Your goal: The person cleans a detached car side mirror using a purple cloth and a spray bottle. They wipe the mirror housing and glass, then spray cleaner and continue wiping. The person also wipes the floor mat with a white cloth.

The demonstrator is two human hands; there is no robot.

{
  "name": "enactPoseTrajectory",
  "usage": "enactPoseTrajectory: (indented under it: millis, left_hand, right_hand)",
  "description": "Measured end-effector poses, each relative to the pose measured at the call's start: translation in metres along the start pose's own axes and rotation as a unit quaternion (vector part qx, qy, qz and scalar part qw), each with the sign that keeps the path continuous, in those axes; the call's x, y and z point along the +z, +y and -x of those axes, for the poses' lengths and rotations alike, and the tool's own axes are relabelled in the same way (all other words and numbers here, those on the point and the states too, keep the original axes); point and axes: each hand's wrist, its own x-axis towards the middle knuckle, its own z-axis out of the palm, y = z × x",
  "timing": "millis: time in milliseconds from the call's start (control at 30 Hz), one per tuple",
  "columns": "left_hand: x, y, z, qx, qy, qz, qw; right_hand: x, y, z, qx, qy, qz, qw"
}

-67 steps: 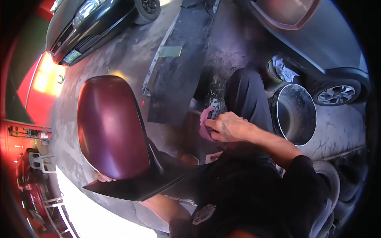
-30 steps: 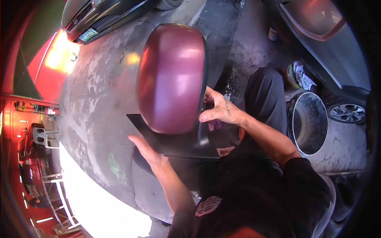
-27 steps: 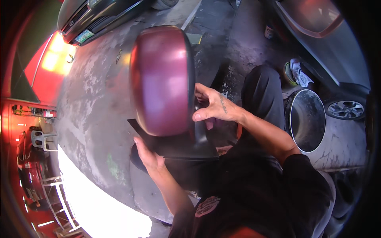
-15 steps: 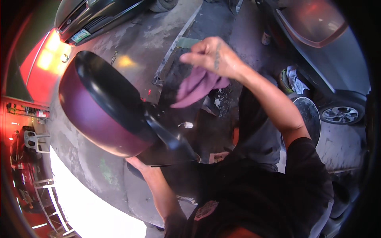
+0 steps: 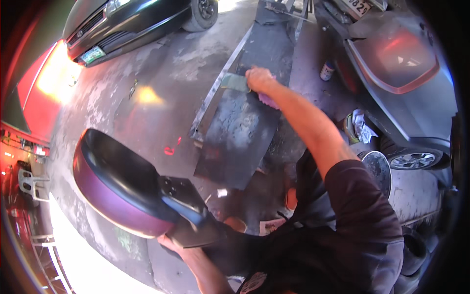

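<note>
A car side mirror (image 5: 132,181) with a purple painted cover and black housing is held up at the lower left. My left hand (image 5: 171,243) grips it from below, its fingers mostly hidden behind the cover. Farther off, my right arm stretches over a dark, stained board (image 5: 227,142) on the floor. My right hand (image 5: 260,80) is closed on a pinkish-purple cloth (image 5: 268,100), most of which the hand and forearm hide. Right beside its fingers lies a flat greenish rectangular piece (image 5: 235,82); whether the fingers touch it, I cannot tell.
A dark car (image 5: 142,29) stands at the far left, a grey car (image 5: 406,93) on the right. Near the grey car are a small can (image 5: 327,71), a crumpled wrapper (image 5: 363,126) and a round container (image 5: 379,169). A metal strip (image 5: 223,81) edges the board.
My right hand has reached away from me and down with the cloth, to beside the greenish piece. The mirror sits lower in view, still in my left hand. The view has shifted.
</note>
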Motion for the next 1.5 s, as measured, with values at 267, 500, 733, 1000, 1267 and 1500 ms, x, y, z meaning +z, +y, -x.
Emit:
enactPoseTrajectory:
  millis: [267, 500, 733, 1000, 1267, 1500]
  left_hand:
    - [-0.008, -0.006, -0.001, -0.031, 0.004, 0.035, 0.999]
    - [-0.011, -0.01, -0.01, -0.068, -0.019, 0.099, 0.993]
    - [0.0, -0.019, -0.036, -0.174, -0.064, 0.18, 0.966]
    - [0.015, -0.013, -0.048, -0.179, -0.082, 0.218, 0.956]
    - [0.007, -0.006, -0.048, -0.172, -0.075, 0.226, 0.956]
    - [-0.003, 0.0, -0.042, -0.164, -0.046, 0.217, 0.961]
  right_hand:
    - [0.007, -0.003, 0.002, 0.067, 0.052, -0.102, 0.991]
    - [-0.107, 0.061, 0.117, -0.049, 0.176, -0.206, 0.961]
    - [-0.252, 0.167, 0.412, 0.207, -0.03, -0.302, 0.93]
    - [-0.163, 0.229, 0.57, 0.322, -0.069, -0.115, 0.937]
    - [-0.176, 0.244, 0.546, 0.337, 0.07, -0.122, 0.931]
    - [-0.167, 0.258, 0.482, 0.226, 0.146, -0.15, 0.951]
